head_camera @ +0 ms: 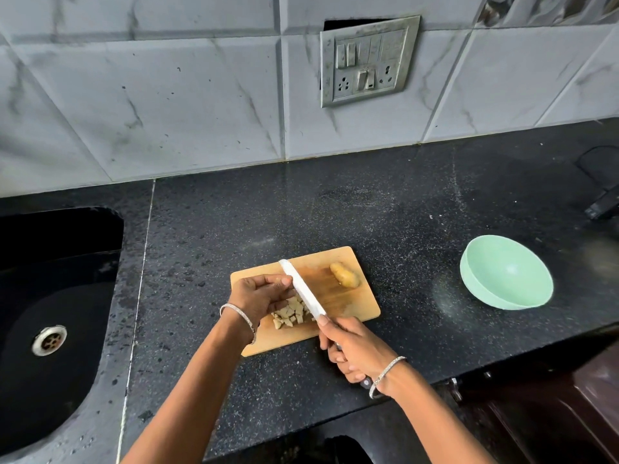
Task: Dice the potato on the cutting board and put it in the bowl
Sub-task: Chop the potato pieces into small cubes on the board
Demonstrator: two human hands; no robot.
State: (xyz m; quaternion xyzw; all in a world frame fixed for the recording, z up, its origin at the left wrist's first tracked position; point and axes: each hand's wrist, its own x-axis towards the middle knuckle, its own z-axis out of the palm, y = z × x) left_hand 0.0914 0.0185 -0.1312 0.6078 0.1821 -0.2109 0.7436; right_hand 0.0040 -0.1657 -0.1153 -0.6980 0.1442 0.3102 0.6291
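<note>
White blade slanting across the wood, and the right hand (pixel 355 353) has the knife (pixel 304 291) firmly: fingers wrapped round the handle, forefinger stretched toward the blade's heel, just off the near edge of the cutting board (pixel 351 306). Left hand (pixel 264 294) is curled over the board's left half, thumb and fingertips against the flat of the blade. Whether it pinches a piece there or only brushes the blade, I cannot tell. Right beneath that hand, a heap of diced pieces (pixel 289 314) sits on the board's near-left part, up against the blade's line.

Now the one that matters: the uncut potato piece (pixel 345 274) lies by the board's far-right corner, on the other side of the blade from the left hand and apart from the dice. Its long axis slants much as the blade does, far-left to near-right. The left hand would have to cross the blade to fetch it, I'd say; the knife side is open to it.

Off the board's right end, well apart, the green bowl (pixel 505 272) stands on the dark counter (pixel 368 212) with nothing in it. Off the board's left, the sink (pixel 50 329).
</note>
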